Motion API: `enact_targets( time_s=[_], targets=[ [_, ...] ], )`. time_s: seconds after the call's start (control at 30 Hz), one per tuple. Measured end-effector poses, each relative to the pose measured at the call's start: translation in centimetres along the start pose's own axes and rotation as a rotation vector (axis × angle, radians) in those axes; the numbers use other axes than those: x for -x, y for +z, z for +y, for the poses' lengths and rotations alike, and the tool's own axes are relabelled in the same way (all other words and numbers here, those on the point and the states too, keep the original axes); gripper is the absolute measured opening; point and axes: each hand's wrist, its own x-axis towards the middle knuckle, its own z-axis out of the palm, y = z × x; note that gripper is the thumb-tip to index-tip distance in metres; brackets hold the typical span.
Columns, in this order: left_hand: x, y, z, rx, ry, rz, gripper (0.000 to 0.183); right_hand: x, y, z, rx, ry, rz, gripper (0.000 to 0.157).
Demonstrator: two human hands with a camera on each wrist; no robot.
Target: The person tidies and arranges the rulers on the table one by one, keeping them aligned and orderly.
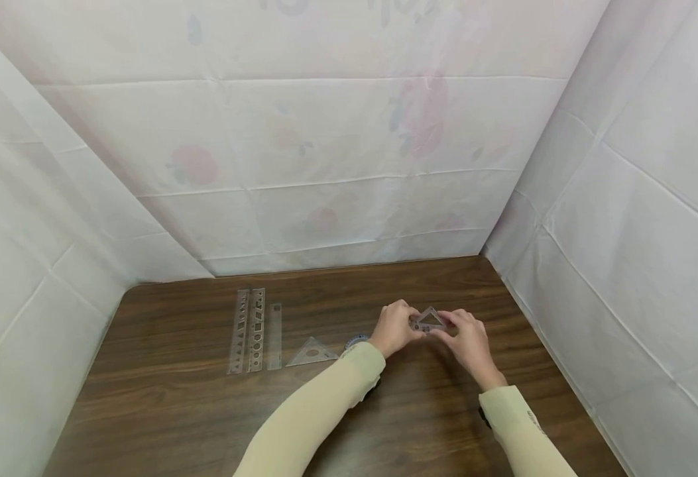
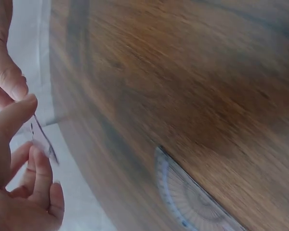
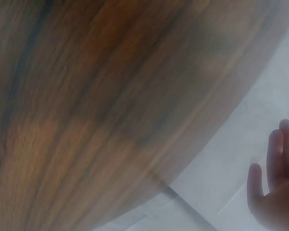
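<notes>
Above the right part of the table, both hands hold a small clear set square with a triangular cut-out. My left hand pinches its left side between thumb and fingertips. On the opposite side, my right hand grips it with thumb and fingers. The left wrist view shows the set square edge-on at the left, with the left hand below and the right hand above. In the right wrist view only part of the right hand appears. A clear protractor lies on the table near the left forearm.
Left of the arms, a larger clear set square lies beside a plain ruler and two stencil rulers with cut-out shapes. The dark wooden table meets white sheeting at its back and sides.
</notes>
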Motion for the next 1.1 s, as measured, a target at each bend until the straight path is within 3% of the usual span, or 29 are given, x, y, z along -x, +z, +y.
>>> enact_targets(
  time_s=[0.3, 0.7, 1.1],
  targets=[
    [-0.4, 0.2, -1.4, 0.116, -0.003, -0.186, 0.042, 0.5, 1.1, 0.9, -0.017, 0.072, -0.052, 0.044],
    [-0.7, 0.5, -2.6, 0.130, -0.050, -0.274, 0.041, 0.6, 2.5, 1.3, -0.016, 0.141, -0.187, 0.046],
    [-0.3, 2.0, -3.7, 0.129, -0.101, -0.320, 0.044, 1.3, 4.1, 1.8, -0.011, 0.175, -0.219, 0.044]
  ],
)
